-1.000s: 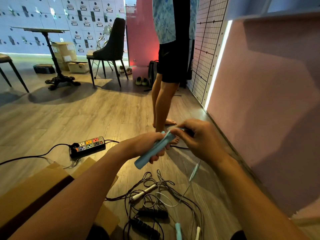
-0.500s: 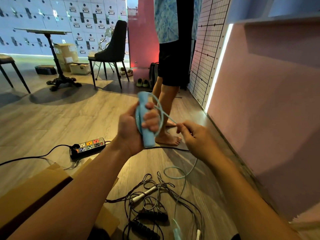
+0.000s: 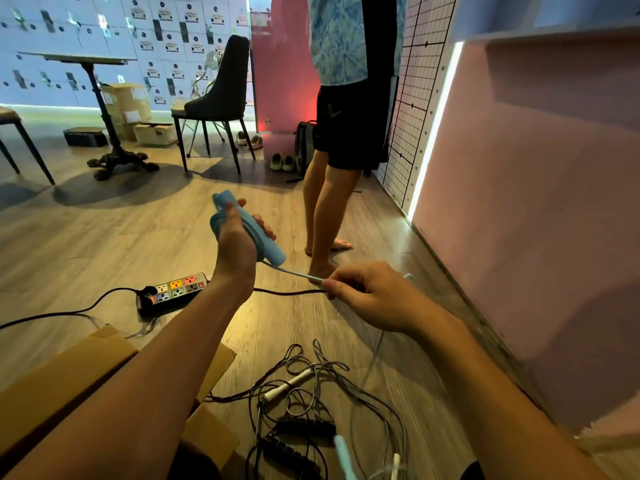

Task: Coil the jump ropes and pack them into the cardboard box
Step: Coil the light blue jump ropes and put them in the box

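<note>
Raised with wrist bent, the left hand [image 3: 235, 244] has its grip clamped on the blue handle [image 3: 272, 254], its cord [image 3: 298, 274] seemingly looped round it and pinched taut lower down by the right hand [image 3: 370, 292], near the cardboard box [image 3: 69, 382]; the wall labels [image 3: 173, 46] blur unreadably.

Left grip [image 3: 237, 247]: holds blue handle [image 3: 273, 255] wound with blue cord [image 3: 294, 273].
Right grip [image 3: 374, 294]: pinches the cord, taut.
Floor [image 3: 104, 237]: tangled ropes [image 3: 311, 393] beside cardboard box [image 3: 69, 372].

Dim interior lit by a glaring vertical light strip [image 3: 434, 133] at right and a red glow [image 3: 277, 116] beyond, with soft shadows under the chair [image 3: 225, 84], wide-angle bending at the edges and a slightly soft foreground.
</note>
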